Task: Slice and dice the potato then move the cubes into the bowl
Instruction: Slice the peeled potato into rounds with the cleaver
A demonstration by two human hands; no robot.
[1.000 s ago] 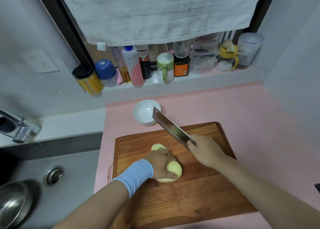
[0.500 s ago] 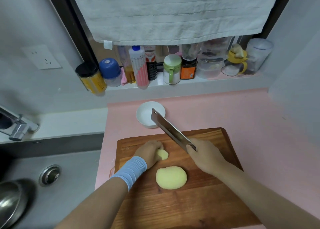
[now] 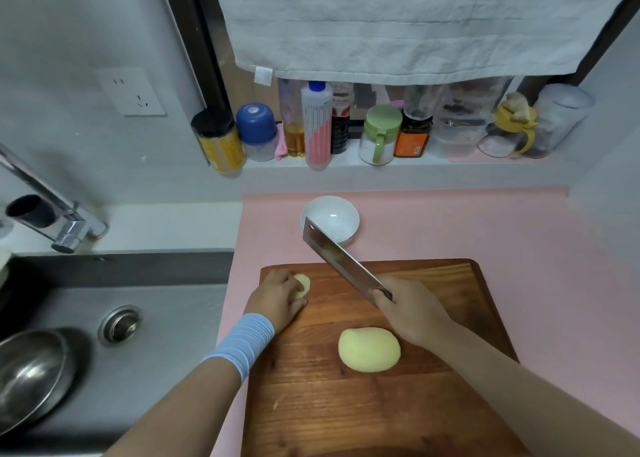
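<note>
On the pink tabletop (image 3: 485, 221) one brown wooden cutting board (image 3: 346, 404) is laid, with two pale peeled potato pieces. The small piece (image 3: 303, 282) is gripped by curled fingers of the left hand (image 3: 277, 300). The large half (image 3: 369, 349) lies just beside the right hand (image 3: 412, 311), whose fingers are clamped on one steel cleaver (image 3: 341, 261). One white round bowl (image 3: 346, 214) is set beyond the fingers.

A pale towel (image 3: 415, 23) is hanging across a dark window frame (image 3: 194, 41) well beyond the fingers (image 3: 285, 280), above a ledge (image 3: 433, 165) where jars and bottles (image 3: 317, 127) are standing in a row. A pink countertop (image 3: 519, 231) is stretching away to their right. To their left a steel sink (image 3: 166, 318) is lying under a tap (image 3: 69, 228), with a wall socket (image 3: 130, 91) sitting on the grey wall (image 3: 69, 23) above.
</note>
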